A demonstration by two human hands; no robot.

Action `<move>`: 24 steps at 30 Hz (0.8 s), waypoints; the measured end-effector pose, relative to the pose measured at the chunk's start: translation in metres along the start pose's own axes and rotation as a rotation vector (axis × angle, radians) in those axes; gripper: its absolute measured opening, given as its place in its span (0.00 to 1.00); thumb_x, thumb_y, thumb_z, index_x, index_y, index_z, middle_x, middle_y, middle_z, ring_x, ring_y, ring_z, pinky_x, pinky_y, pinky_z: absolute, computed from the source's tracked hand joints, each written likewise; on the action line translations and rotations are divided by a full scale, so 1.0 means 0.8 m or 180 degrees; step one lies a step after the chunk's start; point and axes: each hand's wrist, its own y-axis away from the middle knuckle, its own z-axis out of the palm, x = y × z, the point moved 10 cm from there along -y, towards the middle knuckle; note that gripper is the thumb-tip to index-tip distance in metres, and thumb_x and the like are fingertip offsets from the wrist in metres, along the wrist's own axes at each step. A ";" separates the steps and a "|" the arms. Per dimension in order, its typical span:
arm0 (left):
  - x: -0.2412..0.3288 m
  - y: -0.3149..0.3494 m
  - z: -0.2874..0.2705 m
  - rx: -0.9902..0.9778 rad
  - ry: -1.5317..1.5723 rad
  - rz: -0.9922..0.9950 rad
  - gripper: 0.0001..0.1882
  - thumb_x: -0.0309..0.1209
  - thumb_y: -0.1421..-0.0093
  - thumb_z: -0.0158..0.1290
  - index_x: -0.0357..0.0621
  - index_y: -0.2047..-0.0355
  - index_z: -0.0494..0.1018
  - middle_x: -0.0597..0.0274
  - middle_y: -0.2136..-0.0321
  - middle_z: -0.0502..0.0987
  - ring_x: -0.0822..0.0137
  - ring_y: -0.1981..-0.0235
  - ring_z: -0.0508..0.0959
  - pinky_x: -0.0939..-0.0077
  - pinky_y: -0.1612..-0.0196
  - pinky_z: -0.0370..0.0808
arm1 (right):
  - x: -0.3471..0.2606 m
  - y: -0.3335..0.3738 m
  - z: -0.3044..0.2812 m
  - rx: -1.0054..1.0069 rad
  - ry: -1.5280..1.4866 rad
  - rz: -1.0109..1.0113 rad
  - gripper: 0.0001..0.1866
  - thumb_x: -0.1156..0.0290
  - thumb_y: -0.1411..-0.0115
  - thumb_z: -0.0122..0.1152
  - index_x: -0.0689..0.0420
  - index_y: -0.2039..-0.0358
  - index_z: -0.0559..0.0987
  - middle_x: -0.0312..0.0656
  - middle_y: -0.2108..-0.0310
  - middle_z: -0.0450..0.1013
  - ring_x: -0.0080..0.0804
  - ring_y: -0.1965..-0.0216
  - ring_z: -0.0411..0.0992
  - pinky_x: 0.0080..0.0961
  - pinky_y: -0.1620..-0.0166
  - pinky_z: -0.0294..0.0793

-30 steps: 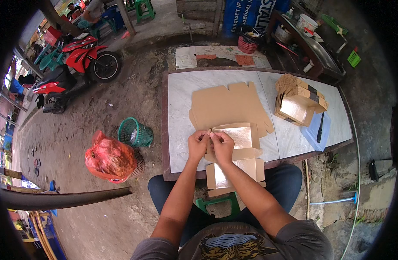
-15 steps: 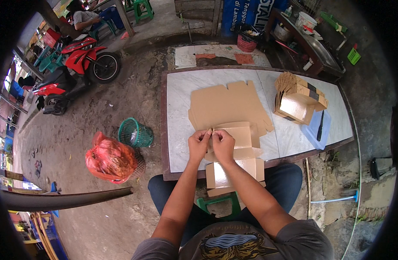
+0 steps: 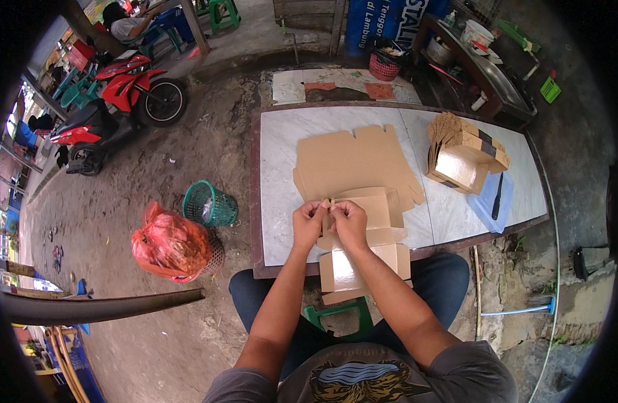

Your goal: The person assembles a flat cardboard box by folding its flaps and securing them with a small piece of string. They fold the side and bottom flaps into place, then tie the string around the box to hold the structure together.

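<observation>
A partly folded brown cardboard box (image 3: pixel 380 260) with a shiny inner face lies in front of me, its near panels hanging past the table edge. My left hand (image 3: pixel 309 227) is closed, thumb and fingertips pinching the box's far left corner flap. Right beside it, my right hand (image 3: pixel 350 225) pinches the same corner, fingertips almost touching the left ones. A small bit of the flap shows between them; the rest of that corner is hidden by my fingers. Just beyond lies a flat cardboard blank (image 3: pixel 352 158), partly under the box.
On the table's (image 3: pixel 279 158) right stand folded cardboard boxes (image 3: pixel 457 166), beside a light blue plastic container (image 3: pixel 482 213) with a black knife (image 3: pixel 498 198) on it. Left on the floor are a green basket (image 3: pixel 218 208) and a filled red plastic bag (image 3: pixel 171 247). A red motorbike (image 3: pixel 120 94) stands farther off.
My fingertips have shifted slightly at the box corner, and a little more of the flap shows between them. The seated person at the far left has moved an arm.
</observation>
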 end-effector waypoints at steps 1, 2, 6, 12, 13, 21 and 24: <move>0.002 0.001 0.000 0.0016 -0.0002 0.0030 0.13 0.32 0.32 0.62 0.31 0.65 0.82 0.66 0.72 0.83 0.80 0.72 0.75 0.81 0.70 0.72 | -0.002 0.001 0.002 -0.0051 0.0011 -0.0013 0.09 0.71 0.33 0.63 0.65 0.65 0.80 0.37 0.78 0.75 0.22 0.82 0.73 0.25 0.79 0.72; 0.003 0.002 0.000 0.0030 0.0000 0.0061 0.13 0.32 0.32 0.62 0.31 0.65 0.82 0.66 0.72 0.83 0.80 0.72 0.75 0.81 0.70 0.72 | -0.004 0.001 0.003 -0.0099 0.0025 -0.0028 0.09 0.71 0.32 0.62 0.65 0.65 0.80 0.37 0.77 0.75 0.22 0.82 0.73 0.24 0.79 0.72; 0.000 0.004 0.002 -0.0061 0.0152 0.0018 0.12 0.32 0.32 0.62 0.32 0.64 0.82 0.66 0.71 0.83 0.80 0.72 0.76 0.81 0.69 0.73 | 0.008 -0.002 0.006 -0.0309 -0.0165 0.0297 0.09 0.69 0.31 0.60 0.61 0.65 0.78 0.35 0.75 0.74 0.20 0.80 0.71 0.23 0.79 0.73; 0.000 0.005 0.002 -0.0147 0.0393 0.0001 0.11 0.31 0.32 0.62 0.33 0.63 0.82 0.66 0.70 0.83 0.80 0.71 0.77 0.82 0.68 0.73 | 0.011 0.001 0.011 -0.0570 -0.0425 0.0692 0.07 0.69 0.29 0.59 0.55 0.66 0.78 0.31 0.74 0.72 0.15 0.79 0.67 0.20 0.78 0.74; -0.001 0.005 0.003 -0.0140 0.0417 -0.0006 0.11 0.31 0.32 0.62 0.33 0.63 0.82 0.66 0.70 0.83 0.80 0.71 0.77 0.82 0.68 0.73 | 0.010 0.001 0.011 -0.0572 -0.0432 0.0683 0.07 0.69 0.29 0.59 0.55 0.67 0.78 0.30 0.74 0.72 0.14 0.78 0.67 0.20 0.78 0.74; 0.000 0.006 0.000 -0.0103 0.0432 0.0084 0.10 0.31 0.32 0.62 0.33 0.64 0.82 0.67 0.71 0.83 0.81 0.72 0.76 0.82 0.69 0.73 | 0.006 0.004 0.010 -0.0469 -0.0355 0.0589 0.08 0.70 0.30 0.59 0.57 0.67 0.79 0.31 0.75 0.72 0.15 0.79 0.68 0.18 0.78 0.73; 0.002 0.006 -0.001 -0.0067 0.0392 0.0144 0.10 0.30 0.32 0.62 0.33 0.65 0.82 0.67 0.72 0.83 0.81 0.72 0.76 0.82 0.70 0.72 | 0.006 0.002 0.008 -0.0433 -0.0508 0.0466 0.08 0.71 0.30 0.60 0.59 0.66 0.79 0.34 0.74 0.74 0.17 0.79 0.71 0.18 0.77 0.73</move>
